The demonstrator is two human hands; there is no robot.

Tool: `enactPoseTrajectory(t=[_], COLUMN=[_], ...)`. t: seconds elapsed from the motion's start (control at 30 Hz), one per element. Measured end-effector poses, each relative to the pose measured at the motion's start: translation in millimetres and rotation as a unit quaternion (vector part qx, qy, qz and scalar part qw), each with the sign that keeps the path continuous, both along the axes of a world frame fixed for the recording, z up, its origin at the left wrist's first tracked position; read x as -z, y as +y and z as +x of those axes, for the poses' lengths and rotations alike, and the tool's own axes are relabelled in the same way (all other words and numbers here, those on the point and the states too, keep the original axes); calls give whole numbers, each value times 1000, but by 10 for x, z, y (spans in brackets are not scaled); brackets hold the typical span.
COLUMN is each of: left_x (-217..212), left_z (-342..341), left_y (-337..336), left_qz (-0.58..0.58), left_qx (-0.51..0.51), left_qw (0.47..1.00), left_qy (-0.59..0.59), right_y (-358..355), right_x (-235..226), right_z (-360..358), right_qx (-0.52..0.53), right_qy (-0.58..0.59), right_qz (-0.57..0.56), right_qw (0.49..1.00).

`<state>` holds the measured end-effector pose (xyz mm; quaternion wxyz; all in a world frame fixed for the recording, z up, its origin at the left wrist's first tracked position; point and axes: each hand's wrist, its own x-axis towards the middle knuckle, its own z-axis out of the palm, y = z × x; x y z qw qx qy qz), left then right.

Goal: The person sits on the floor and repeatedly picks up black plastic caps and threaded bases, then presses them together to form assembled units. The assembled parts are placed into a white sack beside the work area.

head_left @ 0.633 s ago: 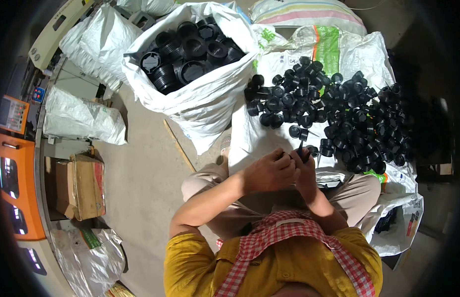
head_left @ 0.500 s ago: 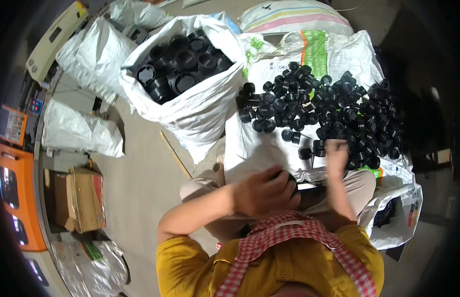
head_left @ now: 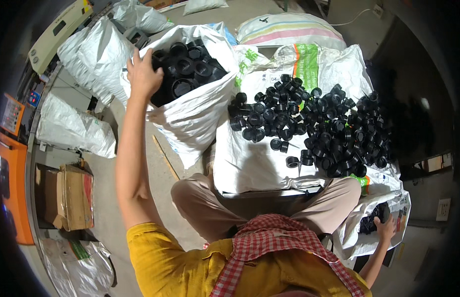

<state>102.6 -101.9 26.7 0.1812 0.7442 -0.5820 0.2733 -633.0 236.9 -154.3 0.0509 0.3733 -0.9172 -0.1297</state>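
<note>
Everything here is placed by the tall white sack (head_left: 190, 116), filled with larger black round pieces (head_left: 183, 89). The left hand (head_left: 144, 75) lies at its left rim, fingers spread and unclenched; a light touch there seems best, since pulling on the soft rim could let pieces roll out. The right hand (head_left: 387, 228), well to the sack's right and nearer the person, is at the mouth of a smaller white bag (head_left: 358, 242) with dark contents (head_left: 369, 222); I cannot tell whether it grips anything. Reaching so wide, a steady trunk and low elbows should help. Small black caps (head_left: 334, 123) lie right of the sack on the covered surface (head_left: 245, 173), best left clear of both forearms.
</note>
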Motion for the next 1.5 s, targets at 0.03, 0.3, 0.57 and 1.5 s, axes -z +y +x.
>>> enactPoseTrajectory(t=[0.03, 0.3, 0.57, 1.5], left_x=[-49, 1365, 1770, 255], left_z=[-82, -2710, -3402, 1377], left_y=[79, 1693, 1900, -119], left_qz=[-123, 326, 360, -54], left_qx=[90, 570, 568, -22], left_qw=[983, 628, 591, 626], left_qy=[-102, 418, 446, 777], right_y=[-85, -1769, -2110, -5181], right_x=[-29, -307, -116, -1434], right_z=[-29, 1519, 2636, 5084], right_qx=[-8, -440, -485, -410], right_qy=[18, -317, -528, -611], right_qz=[-11, -280, -243, -354], right_qw=[1000, 792, 654, 577])
